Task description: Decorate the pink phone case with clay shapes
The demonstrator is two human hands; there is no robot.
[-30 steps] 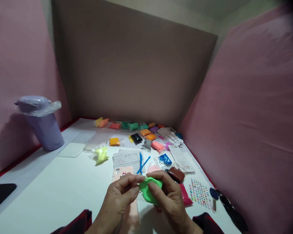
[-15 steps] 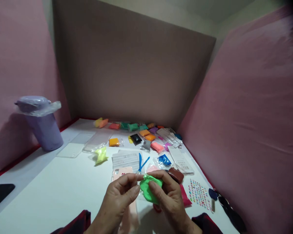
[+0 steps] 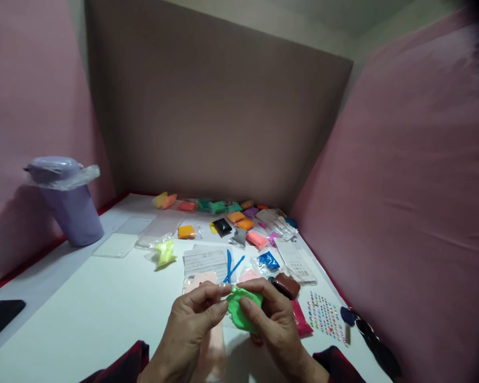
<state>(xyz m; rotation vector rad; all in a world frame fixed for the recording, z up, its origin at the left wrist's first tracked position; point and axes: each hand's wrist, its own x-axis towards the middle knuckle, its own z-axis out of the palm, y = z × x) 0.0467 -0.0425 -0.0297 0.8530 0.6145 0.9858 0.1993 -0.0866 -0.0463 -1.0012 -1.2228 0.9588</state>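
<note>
A flattened lump of bright green modelling clay (image 3: 240, 317) with an uneven edge is held up above the table's front part. My right hand (image 3: 277, 319) is closed on it, thumb pressed across its face and fingers behind. My left hand (image 3: 197, 316) has thumb and index fingertip at the clay's left edge, pinching there. A little clear plastic shows by those fingertips, its shape unclear. Under my hands lies a pale pink phone case (image 3: 212, 351), partly covered by them. Just beyond are two crossed blue modelling tools (image 3: 229, 267) and a lined paper sheet (image 3: 205, 264).
Several bagged clay packets stretch across the back, including a black one (image 3: 222, 227). A yellow packet (image 3: 165, 254) lies left of the paper. At right are brown clay (image 3: 287, 286), a red packet (image 3: 301, 319) and a gem sticker sheet (image 3: 326, 316). A purple bin (image 3: 74, 207) stands left.
The green clay and my right hand have shifted slightly left, toward my left fingertips. My left hand stays nearly in place. The things on the table look unchanged.
</note>
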